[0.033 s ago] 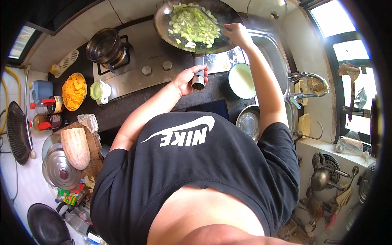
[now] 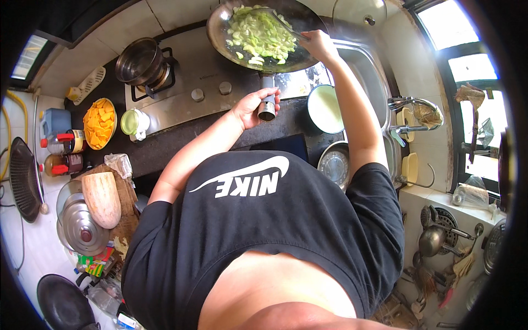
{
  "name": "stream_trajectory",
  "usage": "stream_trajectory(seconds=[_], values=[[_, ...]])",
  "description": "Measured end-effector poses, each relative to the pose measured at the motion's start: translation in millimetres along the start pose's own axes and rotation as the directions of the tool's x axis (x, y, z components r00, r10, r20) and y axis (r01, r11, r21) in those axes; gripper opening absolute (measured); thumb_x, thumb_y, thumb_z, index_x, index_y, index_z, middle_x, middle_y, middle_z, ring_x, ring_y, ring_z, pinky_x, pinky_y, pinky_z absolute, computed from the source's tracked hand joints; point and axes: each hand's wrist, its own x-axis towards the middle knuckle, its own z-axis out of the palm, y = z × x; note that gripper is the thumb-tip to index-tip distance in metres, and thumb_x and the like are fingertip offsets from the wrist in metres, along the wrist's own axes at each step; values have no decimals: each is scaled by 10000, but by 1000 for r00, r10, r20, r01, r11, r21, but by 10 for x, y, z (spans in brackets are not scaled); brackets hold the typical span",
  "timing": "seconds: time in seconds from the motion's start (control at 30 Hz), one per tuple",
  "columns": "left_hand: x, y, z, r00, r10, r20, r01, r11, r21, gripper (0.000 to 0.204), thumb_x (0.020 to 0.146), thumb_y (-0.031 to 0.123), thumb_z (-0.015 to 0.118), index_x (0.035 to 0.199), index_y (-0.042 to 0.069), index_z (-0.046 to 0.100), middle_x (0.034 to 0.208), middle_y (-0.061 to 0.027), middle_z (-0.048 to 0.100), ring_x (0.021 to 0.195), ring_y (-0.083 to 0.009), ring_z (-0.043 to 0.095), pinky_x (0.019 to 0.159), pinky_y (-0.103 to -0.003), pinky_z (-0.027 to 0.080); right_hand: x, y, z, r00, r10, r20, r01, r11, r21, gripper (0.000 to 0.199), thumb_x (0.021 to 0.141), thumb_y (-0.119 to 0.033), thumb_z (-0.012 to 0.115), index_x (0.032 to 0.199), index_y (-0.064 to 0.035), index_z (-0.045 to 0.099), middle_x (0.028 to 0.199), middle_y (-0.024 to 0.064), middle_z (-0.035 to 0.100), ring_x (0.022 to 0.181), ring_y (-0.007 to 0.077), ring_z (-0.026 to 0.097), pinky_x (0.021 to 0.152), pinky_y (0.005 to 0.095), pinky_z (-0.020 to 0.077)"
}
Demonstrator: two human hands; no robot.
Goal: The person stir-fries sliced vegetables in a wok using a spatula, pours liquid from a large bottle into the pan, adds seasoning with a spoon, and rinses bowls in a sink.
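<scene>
A large dark wok stands over the far side of the stove, holding pale green vegetable slices. Its hollow metal handle points toward me, and my left hand is closed around it. My right hand grips a long metal spatula above the wok's right side. The spatula's far end lies among the slices, partly covered by them.
Left of the wok, a small pot sits on the other burner. Orange chunks fill a plate near a pale green-lidded jar. A white basin stands beside the sink. A cut gourd lies at left.
The spatula and my right hand have shifted very slightly, and some slices have moved with it. My left hand stays on the wok handle.
</scene>
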Motion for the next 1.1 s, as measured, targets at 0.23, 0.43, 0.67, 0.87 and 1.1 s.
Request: stream_trajectory(seconds=[0.23, 0.43, 0.67, 0.87, 1.1], values=[[-11, 27, -26, 1000, -24, 12, 24, 1000, -18, 186, 796, 197, 533, 913, 56, 503, 725, -38, 545, 615, -147, 550, 559, -280, 483, -330, 222, -851, 949, -10, 315, 34, 997, -70, 267, 609, -229, 643, 828, -76, 647, 678, 125, 605, 636, 208, 591, 637, 289, 465], [10, 20, -47, 1000, -22, 4, 22, 999, -38, 152, 772, 175, 555, 850, 52, 511, 702, -53, 542, 598, -160, 558, 543, -279, 489, -904, 2, -1590, 930, 13, 366, 73, 973, -219, 278, 665, -131, 610, 935, -64, 613, 604, 110, 543, 493, 130, 464, 495, 266, 390], [13, 48, 5, 1000, -28, -9, 28, 1000, 4, 145, 776, 170, 550, 845, 50, 506, 697, -55, 543, 598, -167, 561, 535, -274, 491, -683, 124, -305, 986, 14, 164, -6, 999, -49, 315, 703, -219, 593, 978, -67, 586, 688, 138, 591, 605, 200, 572, 596, 303, 441], [18, 47, 19, 999, -50, 5, 50, 998, -39, 153, 770, 172, 566, 846, 53, 507, 693, -49, 547, 593, -168, 560, 532, -280, 494, -226, 28, 156, 993, -63, 96, 57, 997, 60, 327, 697, -232, 583, 986, -79, 586, 736, 168, 598, 630, 207, 586, 618, 293, 447], [23, 57, -40, 999, -46, 13, 47, 998, -35, 174, 803, 192, 524, 914, 60, 498, 713, -41, 559, 611, -163, 553, 554, -284, 484, -635, 55, -1205, 903, -109, 416, 187, 971, -151, 310, 653, -127, 605, 953, -50, 604, 775, 119, 621, 704, 190, 585, 716, 280, 439]])
